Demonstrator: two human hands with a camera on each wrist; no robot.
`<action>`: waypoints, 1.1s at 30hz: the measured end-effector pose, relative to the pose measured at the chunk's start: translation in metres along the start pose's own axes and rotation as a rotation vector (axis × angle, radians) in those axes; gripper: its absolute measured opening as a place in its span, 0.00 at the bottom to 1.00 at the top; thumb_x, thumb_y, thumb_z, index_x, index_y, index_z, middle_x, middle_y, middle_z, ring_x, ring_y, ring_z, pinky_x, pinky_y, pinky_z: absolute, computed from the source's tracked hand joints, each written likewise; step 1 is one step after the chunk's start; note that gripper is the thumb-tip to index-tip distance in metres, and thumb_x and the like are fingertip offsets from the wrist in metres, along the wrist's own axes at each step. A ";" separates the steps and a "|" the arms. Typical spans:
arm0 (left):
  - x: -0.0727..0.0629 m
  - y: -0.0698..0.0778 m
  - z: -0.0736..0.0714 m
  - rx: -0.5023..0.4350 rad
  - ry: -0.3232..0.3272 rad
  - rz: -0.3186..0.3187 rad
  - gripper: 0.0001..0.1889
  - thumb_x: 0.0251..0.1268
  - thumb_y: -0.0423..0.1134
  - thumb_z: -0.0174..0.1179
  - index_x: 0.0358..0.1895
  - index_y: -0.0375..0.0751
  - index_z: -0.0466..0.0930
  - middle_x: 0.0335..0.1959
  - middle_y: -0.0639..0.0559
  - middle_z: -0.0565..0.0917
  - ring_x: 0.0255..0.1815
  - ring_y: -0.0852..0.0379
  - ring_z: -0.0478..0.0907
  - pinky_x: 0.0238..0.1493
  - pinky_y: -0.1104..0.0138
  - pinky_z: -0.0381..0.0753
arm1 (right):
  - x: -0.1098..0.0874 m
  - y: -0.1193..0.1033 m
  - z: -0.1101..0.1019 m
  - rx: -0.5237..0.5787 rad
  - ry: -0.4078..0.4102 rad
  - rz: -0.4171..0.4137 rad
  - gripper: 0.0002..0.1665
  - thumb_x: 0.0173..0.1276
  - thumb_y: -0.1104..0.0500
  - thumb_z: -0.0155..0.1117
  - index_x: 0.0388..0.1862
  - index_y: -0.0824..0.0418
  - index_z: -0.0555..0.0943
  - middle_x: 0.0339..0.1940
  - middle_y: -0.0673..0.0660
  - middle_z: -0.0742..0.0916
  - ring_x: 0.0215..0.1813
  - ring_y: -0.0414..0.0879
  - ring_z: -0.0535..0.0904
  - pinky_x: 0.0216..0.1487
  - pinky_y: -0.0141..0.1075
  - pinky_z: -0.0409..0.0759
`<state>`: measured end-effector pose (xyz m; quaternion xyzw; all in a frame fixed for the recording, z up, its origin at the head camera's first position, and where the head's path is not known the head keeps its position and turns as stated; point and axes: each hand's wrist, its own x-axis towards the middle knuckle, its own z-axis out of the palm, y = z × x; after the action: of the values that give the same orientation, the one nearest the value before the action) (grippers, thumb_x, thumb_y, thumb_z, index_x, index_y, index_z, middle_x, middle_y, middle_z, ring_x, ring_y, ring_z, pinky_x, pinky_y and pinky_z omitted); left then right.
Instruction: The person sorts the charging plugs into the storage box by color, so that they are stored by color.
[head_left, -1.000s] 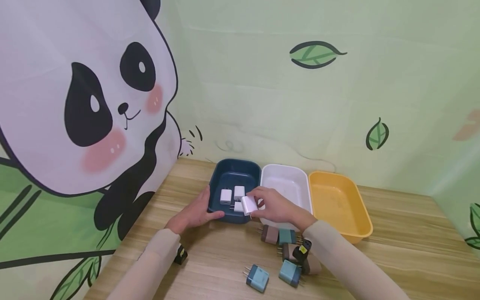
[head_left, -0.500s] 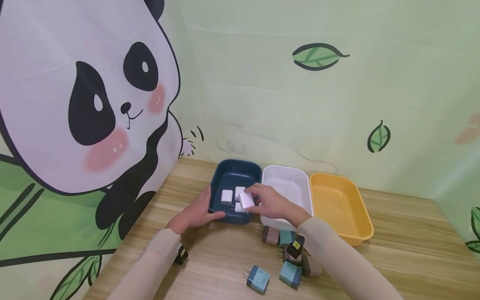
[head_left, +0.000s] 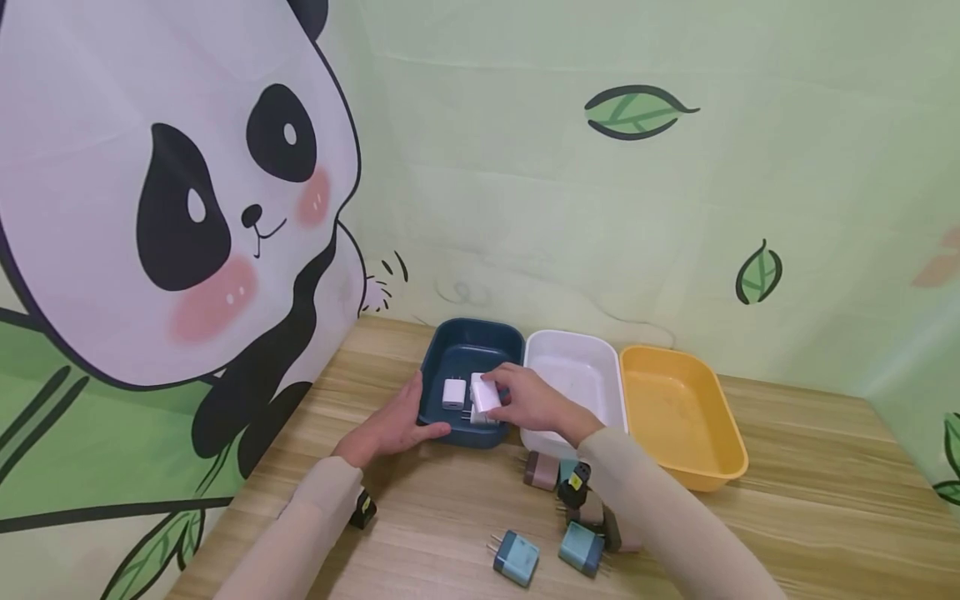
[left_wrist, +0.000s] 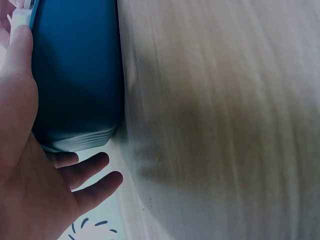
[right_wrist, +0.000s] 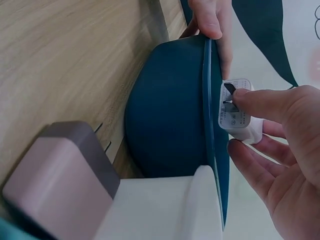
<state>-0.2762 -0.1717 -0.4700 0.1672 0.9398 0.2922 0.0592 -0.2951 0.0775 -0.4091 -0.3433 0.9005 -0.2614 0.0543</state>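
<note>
My right hand (head_left: pixel 534 402) pinches a white plug-in charger (head_left: pixel 486 398) between thumb and fingers, low over the navy tray (head_left: pixel 468 435). In the right wrist view, the held charger's (right_wrist: pixel 236 120) printed prong face shows, with the thumb pressed against it. Inside the tray a white charger (head_left: pixel 453 393) lies to the left; others are partly covered by the held one. My left hand (head_left: pixel 390 423) rests at the tray's near left corner, thumb along the front rim. The left wrist view shows that hand's (left_wrist: pixel 30 170) fingers extended and spread beside the tray's outer wall (left_wrist: pixel 80 65).
A white tray (head_left: pixel 581 362) and a yellow tray (head_left: pixel 678 412) stand in a row right of the navy one. In front of them lie blue chargers (head_left: pixel 516 557) and pinkish-brown chargers (head_left: pixel 542 471), some under the right forearm. A panda-printed backdrop (head_left: pixel 300 250) borders the table.
My right hand has moved slightly left with the white charger, bringing it further over the ones in the navy tray. The left hand keeps its place at the tray's corner.
</note>
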 end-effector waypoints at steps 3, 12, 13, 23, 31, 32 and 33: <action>0.000 0.000 0.000 0.004 -0.002 -0.002 0.60 0.54 0.66 0.60 0.74 0.34 0.31 0.75 0.37 0.42 0.73 0.43 0.47 0.69 0.50 0.52 | 0.004 0.002 0.004 -0.017 -0.004 0.000 0.31 0.58 0.59 0.72 0.60 0.65 0.75 0.51 0.59 0.78 0.43 0.49 0.80 0.45 0.33 0.80; 0.002 -0.002 0.000 0.003 0.007 0.014 0.60 0.53 0.68 0.60 0.75 0.36 0.31 0.75 0.39 0.44 0.73 0.44 0.49 0.69 0.50 0.53 | 0.016 0.001 0.011 -0.030 -0.036 0.002 0.30 0.58 0.58 0.72 0.59 0.63 0.76 0.51 0.58 0.78 0.44 0.47 0.78 0.47 0.34 0.79; 0.002 -0.002 0.000 0.004 0.006 0.012 0.60 0.53 0.68 0.59 0.75 0.36 0.32 0.75 0.38 0.44 0.73 0.44 0.49 0.69 0.50 0.53 | 0.017 0.001 0.012 -0.031 -0.041 -0.006 0.30 0.58 0.58 0.72 0.59 0.63 0.76 0.51 0.58 0.78 0.45 0.47 0.78 0.47 0.34 0.79; 0.002 -0.001 0.000 0.017 0.014 0.024 0.61 0.52 0.69 0.59 0.74 0.36 0.31 0.75 0.38 0.44 0.72 0.43 0.49 0.69 0.50 0.53 | 0.027 -0.003 0.021 0.008 -0.092 -0.043 0.28 0.58 0.61 0.71 0.58 0.63 0.77 0.52 0.57 0.79 0.47 0.47 0.79 0.49 0.35 0.78; 0.002 -0.003 0.001 0.011 0.024 0.046 0.60 0.54 0.67 0.59 0.75 0.36 0.32 0.75 0.38 0.45 0.72 0.43 0.50 0.69 0.50 0.53 | 0.035 -0.004 0.024 0.015 -0.103 -0.069 0.29 0.57 0.62 0.71 0.58 0.64 0.76 0.52 0.59 0.80 0.46 0.47 0.79 0.49 0.34 0.78; 0.002 -0.003 0.001 0.010 0.027 0.050 0.60 0.54 0.67 0.59 0.74 0.35 0.32 0.75 0.37 0.45 0.72 0.43 0.50 0.68 0.50 0.54 | 0.036 -0.005 0.025 0.018 -0.105 -0.065 0.29 0.57 0.62 0.71 0.58 0.64 0.76 0.52 0.58 0.80 0.46 0.47 0.79 0.49 0.34 0.78; 0.003 -0.004 0.002 0.011 0.029 0.052 0.59 0.54 0.67 0.59 0.74 0.35 0.33 0.75 0.37 0.45 0.72 0.43 0.51 0.68 0.50 0.54 | 0.037 -0.005 0.025 0.021 -0.109 -0.060 0.29 0.57 0.62 0.71 0.59 0.64 0.76 0.52 0.58 0.80 0.46 0.47 0.79 0.49 0.34 0.78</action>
<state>-0.2795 -0.1729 -0.4736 0.1877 0.9375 0.2907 0.0368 -0.3135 0.0401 -0.4249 -0.3831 0.8828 -0.2532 0.0989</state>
